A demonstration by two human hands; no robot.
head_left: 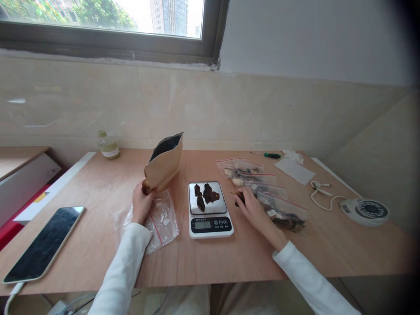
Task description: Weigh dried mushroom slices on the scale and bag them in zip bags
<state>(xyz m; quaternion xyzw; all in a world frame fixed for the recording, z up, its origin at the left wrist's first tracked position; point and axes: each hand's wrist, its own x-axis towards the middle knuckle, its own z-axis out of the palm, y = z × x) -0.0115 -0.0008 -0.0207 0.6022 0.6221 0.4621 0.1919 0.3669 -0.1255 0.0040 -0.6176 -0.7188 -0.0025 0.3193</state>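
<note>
A white kitchen scale (pixel 211 228) stands in the middle of the table, with several dark brown dried pieces (pixel 208 193) on its metal plate. My left hand (pixel 141 204) is closed on the lower left corner of a brown kraft paper pouch (pixel 166 165), whose dark-lined mouth gapes upward. Under that hand lie clear zip bags (pixel 166 223) with a red seal line. Just right of the scale, my right hand (pixel 251 205) has its fingers curled around a dark dried piece (pixel 240 199), partly hidden by the fingers. Zip bags of dried goods (pixel 285 214) overlap beside it.
At the left lies a phone (pixel 46 243) with a cable. A glass bottle (pixel 108 146) stands near the wall. To the right are a green-handled screwdriver (pixel 272 155), a white sheet (pixel 295 170), a crumpled tissue (pixel 293 156) and a white round device (pixel 365 211) with a cord.
</note>
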